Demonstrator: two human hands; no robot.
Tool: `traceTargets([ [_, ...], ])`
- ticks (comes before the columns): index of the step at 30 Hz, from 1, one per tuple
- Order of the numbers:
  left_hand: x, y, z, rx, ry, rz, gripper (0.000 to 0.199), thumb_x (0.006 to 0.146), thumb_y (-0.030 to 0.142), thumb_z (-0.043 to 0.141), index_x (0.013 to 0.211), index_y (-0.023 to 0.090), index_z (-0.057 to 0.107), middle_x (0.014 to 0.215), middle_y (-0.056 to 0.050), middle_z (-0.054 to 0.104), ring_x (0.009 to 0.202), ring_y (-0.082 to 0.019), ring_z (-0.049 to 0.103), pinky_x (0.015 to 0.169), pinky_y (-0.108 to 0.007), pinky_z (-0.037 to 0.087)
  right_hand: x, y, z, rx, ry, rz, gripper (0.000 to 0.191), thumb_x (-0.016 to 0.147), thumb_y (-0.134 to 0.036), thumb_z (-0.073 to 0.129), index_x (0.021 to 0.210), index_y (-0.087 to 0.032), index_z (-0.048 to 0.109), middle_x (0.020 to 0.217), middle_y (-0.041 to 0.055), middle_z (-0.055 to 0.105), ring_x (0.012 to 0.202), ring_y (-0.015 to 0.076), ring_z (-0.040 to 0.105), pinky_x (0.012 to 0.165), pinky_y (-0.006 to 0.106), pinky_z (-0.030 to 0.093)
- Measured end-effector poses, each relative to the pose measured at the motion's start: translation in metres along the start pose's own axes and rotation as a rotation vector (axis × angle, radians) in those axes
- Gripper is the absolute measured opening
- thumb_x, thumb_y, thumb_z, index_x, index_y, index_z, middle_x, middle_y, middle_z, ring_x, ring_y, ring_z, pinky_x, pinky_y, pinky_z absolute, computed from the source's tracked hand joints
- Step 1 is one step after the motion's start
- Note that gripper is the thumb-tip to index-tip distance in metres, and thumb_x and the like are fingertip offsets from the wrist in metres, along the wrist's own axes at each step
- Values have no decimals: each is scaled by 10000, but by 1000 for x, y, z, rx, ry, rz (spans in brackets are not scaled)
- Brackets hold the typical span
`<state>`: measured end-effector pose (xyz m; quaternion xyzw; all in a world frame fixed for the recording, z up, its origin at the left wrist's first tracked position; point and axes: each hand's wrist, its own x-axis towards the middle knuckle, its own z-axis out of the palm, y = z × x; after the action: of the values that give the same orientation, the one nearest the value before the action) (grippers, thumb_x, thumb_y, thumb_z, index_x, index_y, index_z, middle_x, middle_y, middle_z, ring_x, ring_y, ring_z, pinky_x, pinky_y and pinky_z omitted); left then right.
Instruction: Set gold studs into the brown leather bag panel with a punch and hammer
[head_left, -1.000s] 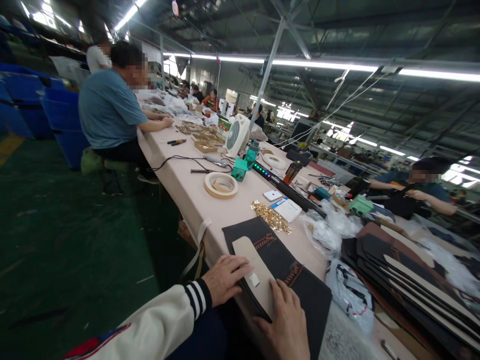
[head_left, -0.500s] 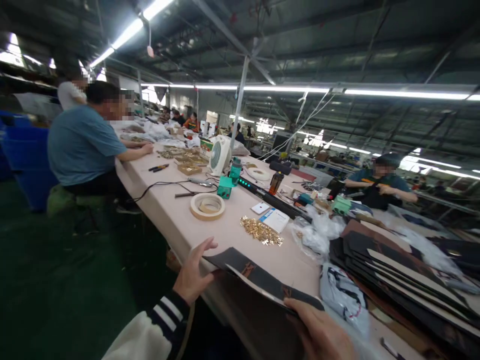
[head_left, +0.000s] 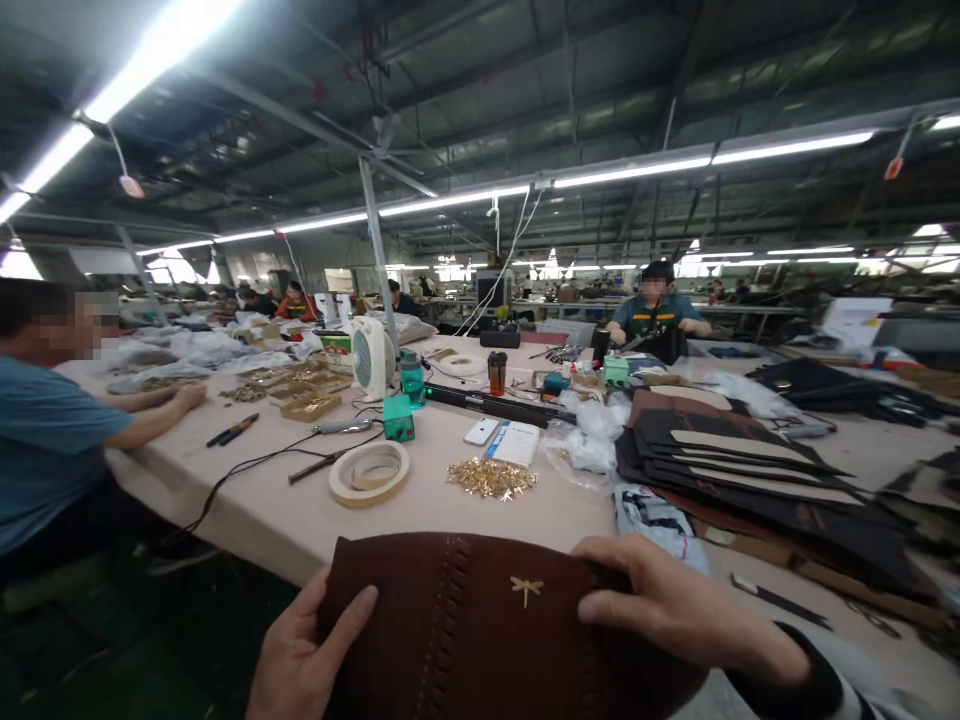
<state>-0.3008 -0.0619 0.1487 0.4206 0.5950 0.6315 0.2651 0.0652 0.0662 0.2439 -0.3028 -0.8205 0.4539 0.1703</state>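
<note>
A brown leather panel (head_left: 480, 640) with stitched seams and a small gold dragonfly ornament (head_left: 526, 590) is held up at the table's near edge. My left hand (head_left: 311, 640) grips its left edge, thumb on the front face. At the upper right edge my right hand (head_left: 645, 600) pinches the leather between thumb and fingers. Beyond the panel lies a pile of small gold pieces (head_left: 491, 480), with a white-and-blue booklet (head_left: 512, 443) and a white phone (head_left: 481, 431) behind it.
Tape rolls (head_left: 369, 474), a green box (head_left: 399, 418), a fan (head_left: 372, 358) and pliers (head_left: 232, 430) are on the left. Stacked leather pieces (head_left: 727, 460) lie right, beside plastic bags (head_left: 596, 440). A co-worker (head_left: 45, 430) sits left; another person (head_left: 652, 315) is across the table.
The view has swung right. The panel, seen before from its dark side, now shows its brown face with the dragonfly. My left hand has gone from open to gripping its left edge.
</note>
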Motion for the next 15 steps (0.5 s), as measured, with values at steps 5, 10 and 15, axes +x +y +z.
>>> traceTargets([
  [5, -4, -5, 3, -49, -50, -71, 590, 740, 522, 853, 1234, 239, 698, 1159, -36, 783, 1033, -328, 753, 901, -404, 655, 5, 16, 8, 214, 138, 151, 289, 627, -387, 839, 844, -203, 786, 810, 14, 779, 764, 229, 703, 709, 297, 573],
  [10, -7, -21, 4, -58, -59, -109, 627, 769, 518, 836, 1304, 235, 670, 1205, -39, 769, 1072, -319, 742, 956, -410, 631, 9, 30, 8, 220, -7, 56, 302, 789, -419, 749, 997, -201, 773, 966, 30, 780, 915, 229, 698, 837, 307, 538],
  [15, -1, -44, 12, -22, -33, -134, 669, 778, 564, 810, 1323, 206, 659, 1235, -65, 757, 1116, -321, 723, 960, -401, 625, 18, 56, 11, 124, -51, 87, 353, 807, -434, 779, 1048, -179, 741, 1009, 38, 768, 903, 217, 682, 784, 284, 499],
])
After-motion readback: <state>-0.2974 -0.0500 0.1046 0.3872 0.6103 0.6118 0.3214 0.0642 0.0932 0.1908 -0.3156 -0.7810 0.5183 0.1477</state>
